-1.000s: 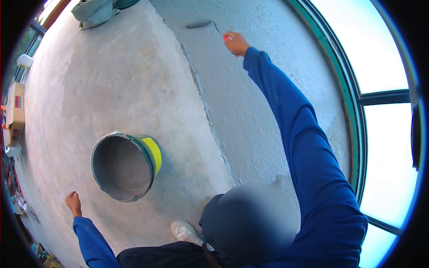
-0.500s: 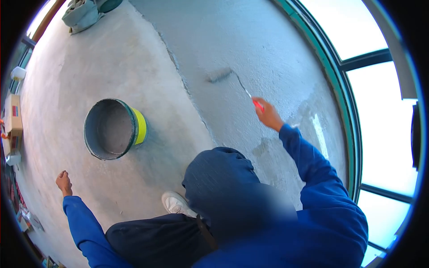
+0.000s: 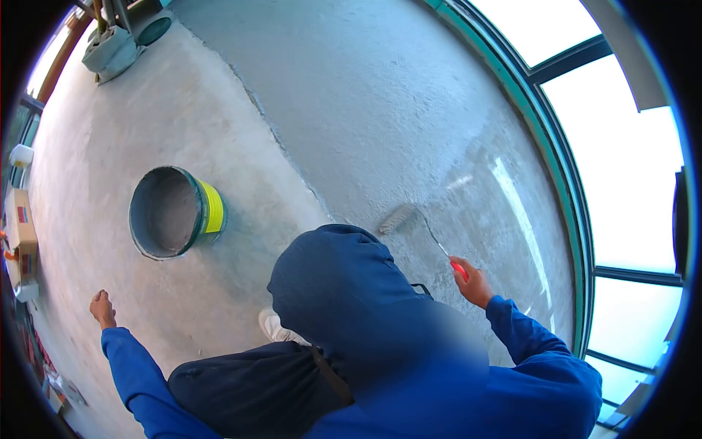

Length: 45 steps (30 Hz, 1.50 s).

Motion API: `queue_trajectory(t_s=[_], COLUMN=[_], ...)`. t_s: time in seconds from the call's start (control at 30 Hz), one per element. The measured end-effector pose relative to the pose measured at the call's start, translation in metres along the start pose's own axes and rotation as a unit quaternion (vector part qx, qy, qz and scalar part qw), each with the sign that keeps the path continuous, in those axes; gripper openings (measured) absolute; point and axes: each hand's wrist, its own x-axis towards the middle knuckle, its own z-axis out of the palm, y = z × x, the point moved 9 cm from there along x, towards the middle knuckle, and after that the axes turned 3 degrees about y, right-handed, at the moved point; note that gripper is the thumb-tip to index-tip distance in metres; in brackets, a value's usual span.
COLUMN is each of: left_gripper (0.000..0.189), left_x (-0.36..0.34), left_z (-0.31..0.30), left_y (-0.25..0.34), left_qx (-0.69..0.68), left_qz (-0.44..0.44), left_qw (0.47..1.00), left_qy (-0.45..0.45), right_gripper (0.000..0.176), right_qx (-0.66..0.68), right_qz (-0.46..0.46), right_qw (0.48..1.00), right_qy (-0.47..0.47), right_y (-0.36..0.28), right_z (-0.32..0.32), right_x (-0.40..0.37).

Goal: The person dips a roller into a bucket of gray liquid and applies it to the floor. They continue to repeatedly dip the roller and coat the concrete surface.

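My right hand (image 3: 474,284) is wrapped round the red handle of a paint roller (image 3: 398,219). The roller's grey, coated sleeve lies against the floor, near the edge of the wet grey coating (image 3: 322,88). Out to the left, my left hand (image 3: 103,309) is closed with its fingers curled, and nothing shows in it. It hangs below and left of a dark bucket (image 3: 201,219) with a yellow band, which holds grey liquid. A blue hood (image 3: 336,271) hides part of the floor between my hands.
A window wall with a green lower frame (image 3: 541,132) runs along the right. Pale streaks (image 3: 523,219) mark the floor beside it. A cloth sack (image 3: 110,57) stands at the far upper left, and cardboard boxes (image 3: 22,219) line the left side. A white shoe (image 3: 274,325) shows below the hood.
My right hand has drawn the roller back towards me and slightly right, from the coated area to the floor nearer the hood. My left hand stays closed at the left.
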Motion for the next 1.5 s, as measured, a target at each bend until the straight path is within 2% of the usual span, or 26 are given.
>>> queue_trajectory(t_s=[0.1,0.17,0.3,0.37,0.5,0.57,0.67,0.73,0.83,0.87,0.93,1.03,1.07,1.1,1.17,1.23,1.3,1.5], left_gripper=[0.031,0.031,0.028,0.028,0.029,0.030,0.029,0.029,0.028,0.028,0.027,0.027,0.028,0.028,0.029,0.030,0.030,0.029], left_x=[0.000,-0.003,-0.008,-0.022,-0.036,-0.039,-0.036,-0.033,-0.032,-0.031,-0.032,-0.035,-0.036,-0.036,-0.028,-0.026,-0.021,-0.027], left_z=[-0.003,-0.003,-0.010,-0.017,-0.032,-0.035,-0.041,-0.043,-0.040,-0.040,-0.038,-0.035,-0.032,-0.029,-0.021,-0.016,-0.009,-0.003], left_y=[0.005,0.006,0.003,0.005,0.015,0.015,0.003,-0.007,-0.022,-0.025,-0.029,-0.021,-0.015,-0.018,-0.015,-0.007,0.000,0.034], left_qx=[-0.004,-0.011,-0.022,-0.024,-0.006,0.011,0.034,0.040,0.050,0.055,0.060,0.078,0.073,0.070,0.057,0.049,0.045,0.016], left_qz=[0.011,0.019,0.013,0.001,0.021,0.035,0.046,0.046,0.042,0.039,0.031,0.042,0.075,0.068,0.055,0.064,0.076,0.068], left_qw=[1.000,1.000,1.000,1.000,1.000,0.999,0.998,0.998,0.998,0.997,0.997,0.995,0.994,0.995,0.997,0.997,0.996,0.998], left_qy=[0.011,0.007,0.012,0.010,0.014,0.024,0.028,0.029,0.021,0.024,0.027,0.041,0.038,0.028,0.015,0.015,0.017,-0.002], right_gripper=[0.037,0.035,0.033,0.032,0.033,0.036,0.038,0.039,0.039,0.039,0.039,0.040,0.039,0.039,0.038,0.039,0.039,0.041], right_qx=[0.026,0.046,0.037,0.019,0.021,0.035,0.150,0.258,0.417,0.400,0.364,0.264,0.215,0.164,0.092,0.054,0.032,-0.008], right_qz=[-0.029,-0.179,-0.201,-0.177,-0.228,-0.239,-0.123,-0.072,-0.007,-0.014,-0.030,-0.083,-0.121,-0.157,-0.250,-0.359,-0.295,-0.235], right_qw=[0.999,0.976,0.973,0.979,0.962,0.961,0.980,0.964,0.908,0.916,0.930,0.961,0.969,0.973,0.958,0.915,0.945,0.967], right_qy=[0.014,0.114,0.111,0.102,0.146,0.137,0.053,0.004,-0.035,-0.040,-0.047,-0.009,0.021,0.046,0.106,0.177,0.135,0.093], right_y=[-0.023,-0.071,-0.139,-0.191,-0.275,-0.318,-0.364,-0.388,-0.412,-0.419,-0.427,-0.427,-0.422,-0.414,-0.398,-0.368,-0.337,-0.265], right_z=[0.024,0.031,0.062,0.067,0.090,0.095,0.091,0.098,0.114,0.116,0.120,0.117,0.113,0.112,0.108,0.109,0.104,0.084], right_x=[0.040,0.084,0.202,0.254,0.362,0.411,0.448,0.463,0.479,0.484,0.497,0.503,0.501,0.495,0.485,0.461,0.419,0.310])
